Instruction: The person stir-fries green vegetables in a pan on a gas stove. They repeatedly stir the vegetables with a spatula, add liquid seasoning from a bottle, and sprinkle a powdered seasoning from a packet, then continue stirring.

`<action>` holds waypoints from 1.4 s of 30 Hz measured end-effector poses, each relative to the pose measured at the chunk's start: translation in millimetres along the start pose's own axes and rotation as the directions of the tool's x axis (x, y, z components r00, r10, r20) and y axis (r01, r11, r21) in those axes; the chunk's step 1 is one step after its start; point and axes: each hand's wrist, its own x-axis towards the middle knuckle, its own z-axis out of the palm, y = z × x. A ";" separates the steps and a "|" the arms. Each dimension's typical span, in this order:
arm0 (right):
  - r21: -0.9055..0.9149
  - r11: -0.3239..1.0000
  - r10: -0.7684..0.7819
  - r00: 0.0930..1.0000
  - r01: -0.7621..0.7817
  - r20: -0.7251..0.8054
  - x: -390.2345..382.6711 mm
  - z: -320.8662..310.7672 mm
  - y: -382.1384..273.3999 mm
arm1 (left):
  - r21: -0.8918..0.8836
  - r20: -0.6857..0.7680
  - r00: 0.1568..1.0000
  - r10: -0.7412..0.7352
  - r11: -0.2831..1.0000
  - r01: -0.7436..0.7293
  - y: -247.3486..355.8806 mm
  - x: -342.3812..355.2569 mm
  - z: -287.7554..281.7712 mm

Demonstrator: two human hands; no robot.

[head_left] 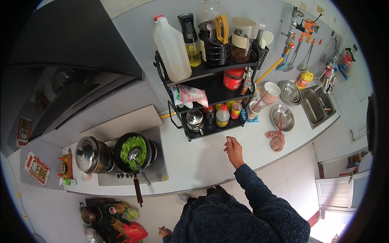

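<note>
My right hand [234,151] is held out over the white counter, in front of the black rack's lower shelf. Its fingers are loosely bent and a little apart, with nothing visible in them. Nearest to it on that shelf are a squat bottle with a red cap [222,116], a small sauce bottle [236,109] and a steel pot with a lid [195,120]. Low beside my body hangs my left hand [164,232], small in view, its fingers mostly hidden. On the stove at the left, a pan [117,150] holds chopped greens [132,146] with a steel ladle [140,166] resting in them.
A lidded steel pot [92,156] stands left of the pan, whose handle [138,190] juts past the counter edge. To the right are a steel bowl [287,114] with chopsticks across it, a crumpled cloth [276,141], stacked bowls [270,92] and a sink [311,106].
</note>
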 end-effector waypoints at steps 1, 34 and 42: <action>0.011 1.000 -0.001 1.000 0.001 0.000 0.0 0.0 0.7 | -0.071 0.023 0.999 0.032 0.997 -0.030 0.9 -1.1 -0.6; 0.007 1.000 0.000 1.000 0.000 -0.006 -2.6 -2.4 3.7 | 0.110 -0.078 0.992 0.098 0.990 -0.089 -3.2 -0.8 3.1; 0.010 1.000 0.001 1.000 -0.001 0.002 -2.6 -2.5 5.2 | -0.009 0.021 0.999 -0.048 0.999 0.048 -4.3 2.7 0.7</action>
